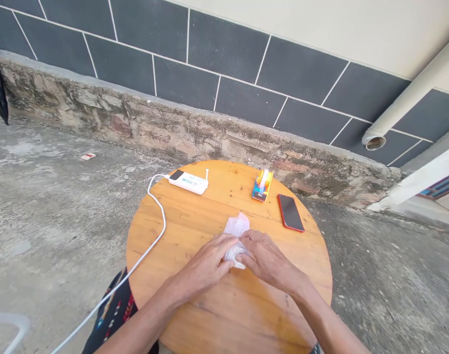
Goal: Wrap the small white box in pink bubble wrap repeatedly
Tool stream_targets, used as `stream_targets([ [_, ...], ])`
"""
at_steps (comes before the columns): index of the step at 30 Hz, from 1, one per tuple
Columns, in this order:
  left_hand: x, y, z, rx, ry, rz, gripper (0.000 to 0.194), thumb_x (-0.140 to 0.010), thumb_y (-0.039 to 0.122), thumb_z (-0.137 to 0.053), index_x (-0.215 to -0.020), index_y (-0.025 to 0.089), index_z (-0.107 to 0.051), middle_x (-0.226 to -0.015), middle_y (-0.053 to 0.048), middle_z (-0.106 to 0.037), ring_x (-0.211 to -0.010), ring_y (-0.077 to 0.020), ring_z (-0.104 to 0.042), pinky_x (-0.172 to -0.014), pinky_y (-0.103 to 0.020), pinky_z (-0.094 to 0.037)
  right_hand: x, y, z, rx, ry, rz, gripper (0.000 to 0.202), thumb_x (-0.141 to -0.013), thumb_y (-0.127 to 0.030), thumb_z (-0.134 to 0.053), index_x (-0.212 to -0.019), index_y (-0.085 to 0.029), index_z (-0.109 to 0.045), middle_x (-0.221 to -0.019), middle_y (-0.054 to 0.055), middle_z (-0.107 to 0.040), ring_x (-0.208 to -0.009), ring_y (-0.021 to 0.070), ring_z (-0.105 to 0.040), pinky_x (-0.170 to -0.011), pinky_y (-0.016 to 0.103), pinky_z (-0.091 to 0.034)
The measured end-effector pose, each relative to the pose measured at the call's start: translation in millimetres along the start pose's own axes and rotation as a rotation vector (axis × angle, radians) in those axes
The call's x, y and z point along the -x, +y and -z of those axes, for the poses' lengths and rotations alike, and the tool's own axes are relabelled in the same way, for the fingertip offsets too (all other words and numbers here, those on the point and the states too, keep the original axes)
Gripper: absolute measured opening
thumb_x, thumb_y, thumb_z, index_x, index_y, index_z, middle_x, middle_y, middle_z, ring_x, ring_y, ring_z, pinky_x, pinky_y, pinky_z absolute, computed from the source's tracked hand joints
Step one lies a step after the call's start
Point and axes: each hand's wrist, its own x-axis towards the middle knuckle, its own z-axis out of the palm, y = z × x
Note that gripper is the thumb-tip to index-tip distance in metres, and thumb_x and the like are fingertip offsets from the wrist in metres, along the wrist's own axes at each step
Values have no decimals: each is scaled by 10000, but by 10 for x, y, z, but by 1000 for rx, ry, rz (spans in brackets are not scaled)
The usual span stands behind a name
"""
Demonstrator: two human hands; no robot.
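Observation:
A crumpled, whitish, translucent plastic bag [237, 225] lies on the round wooden table [195, 221] between my hands. Its far end sticks out flat beyond my fingers, and the near part looks bunched up. From the left side, my left hand [214, 254] grips it with fingers and thumb curled. My right hand [263, 251] closes on it from the right, the thumb pressed against the near part. Whether anything is wrapped inside cannot be made out.
At the table's back left is a white power bank-like device [189, 182] with a white cable [163, 216] running off the near left. A tape dispenser [262, 186] and a red-edged phone [291, 213] lie at right. Behind stands a tiled wall [224, 54] with a pipe [397, 110].

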Motion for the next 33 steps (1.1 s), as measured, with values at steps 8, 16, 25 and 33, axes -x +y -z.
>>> stream_targets([
  [8, -60, -5, 22, 34, -19, 74, 506, -737, 65, -486, -1195, 260, -576, -1192, -13, -609, -1103, -191, -533, -976, -302, -401, 128, -168, -247, 163, 131, -34, 422, -780, -273, -676, -1154, -157, -522, -1066, 97, -605, -950, 275, -526, -842, 414, -376],
  [16, -176, -226, 116, 186, 71, 251, 383, -786, 179, -464, -1143, 173, -602, -1091, -50, -665, -968, -178, -598, -829, -259, -457, 184, -215, -468, 255, 287, 3, 331, -838, -161, -580, -1160, -147, -508, -1068, 103, -600, -909, 254, -528, -825, 412, -378],
  [25, -477, -349, -62, -66, 100, 451, 209, -711, 311, -535, -599, 162, -629, -543, 14, -569, -537, -117, -483, -503, -218, -304, 271, -274, -547, 356, 362, 27, 447, -801, -88, -550, -1241, -108, -470, -1154, 136, -588, -956, 273, -529, -857, 437, -401],
  [33, -518, -393, -123, -66, 98, 497, 172, -651, 258, -507, -502, 172, -517, -471, 43, -438, -489, -103, -413, -464, -222, -244, 274, -248, -618, 340, 397, 23, 441, -813, -96, -529, -1250, -103, -469, -1149, 132, -587, -939, 268, -524, -852, 435, -412],
])
